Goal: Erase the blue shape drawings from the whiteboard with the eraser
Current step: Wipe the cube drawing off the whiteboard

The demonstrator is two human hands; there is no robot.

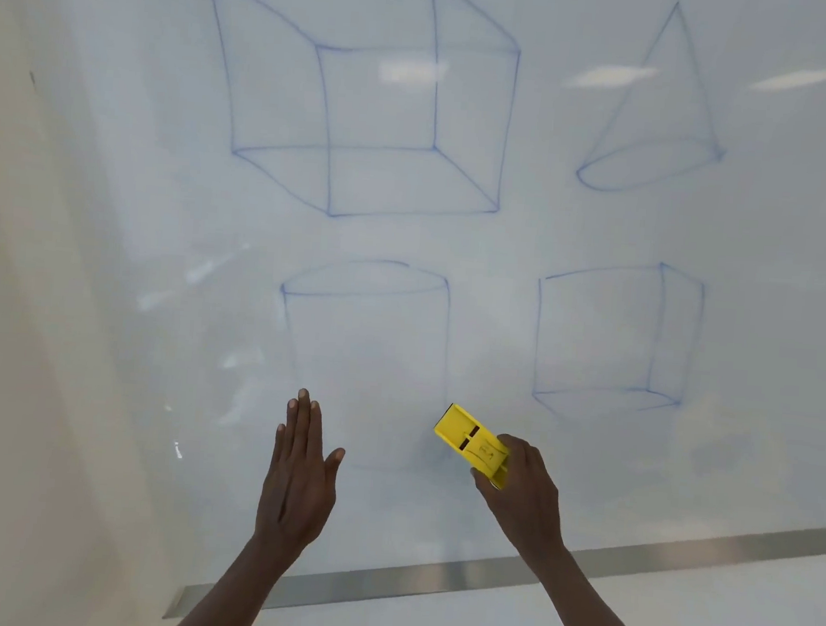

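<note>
A yellow eraser (471,445) is being gripped at its lower right end by the right hand (525,496), with fingers curled round its edges. It is a flat rectangular block with two dark slots and small markings on its back. Its long axis is being held on a slant, with the free end pointing up and to the left, and it is being held against the whiteboard (116,194) at the lower right of a faint cylinder drawing (369,280). The left hand (298,476) is being held flat near the board, fingers straight and together, thumb spread to the right; nothing is being held by it, and contact with the board cannot be told. Further out, a large blue cube (363,94) is being shown above, a cone (654,114) to the upper right, and a smaller box (614,336) to the right. A metal strip (382,582) is running along the board's lower edge.
</note>
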